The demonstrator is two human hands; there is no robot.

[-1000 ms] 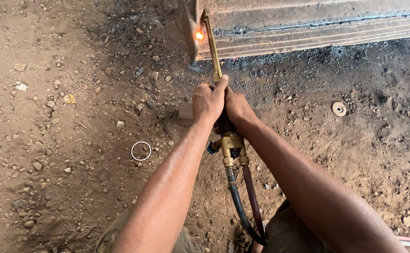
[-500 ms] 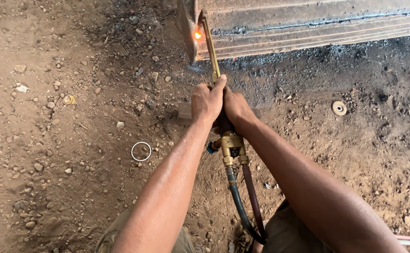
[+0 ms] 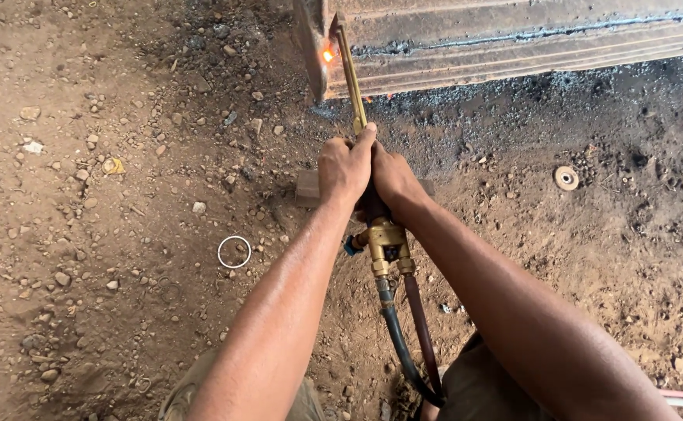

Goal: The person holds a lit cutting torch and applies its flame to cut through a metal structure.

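Both hands wrap tight around the handle of a brass cutting torch (image 3: 372,204) at the middle of the view: the left hand (image 3: 344,168) sits at about 9 o'clock of the handle with its fingers curled over and its thumb stretched up along the stem, and the right hand (image 3: 393,181) presses against it from 3 o'clock, fingers closed on the same handle, so the two hands touch each other. From the hands the thin brass tube (image 3: 350,74) of the torch runs toward 12 o'clock, tilted slightly left, to a tip that meets the end of a long rusty steel beam (image 3: 528,39), where a small orange glow (image 3: 327,55) burns on the metal edge. At 6 o'clock of the hands the brass valve body (image 3: 385,243) shows, with a small blue knob on its left, and below it two hoses (image 3: 405,335), one black and one dark red, hang down side by side between the person's forearms toward the bottom edge. The beam lies across the top of the view from 12 toward 2 o'clock, with dark grey slag and soot on the ground just under it. All around is bare brown dirt (image 3: 84,234) strewn with small stones. At 8 o'clock of the hands, well apart, a thin white ring (image 3: 234,252) lies flat on the dirt; at 3 o'clock, well apart, a small round washer-like disc (image 3: 566,178) lies on the ground.
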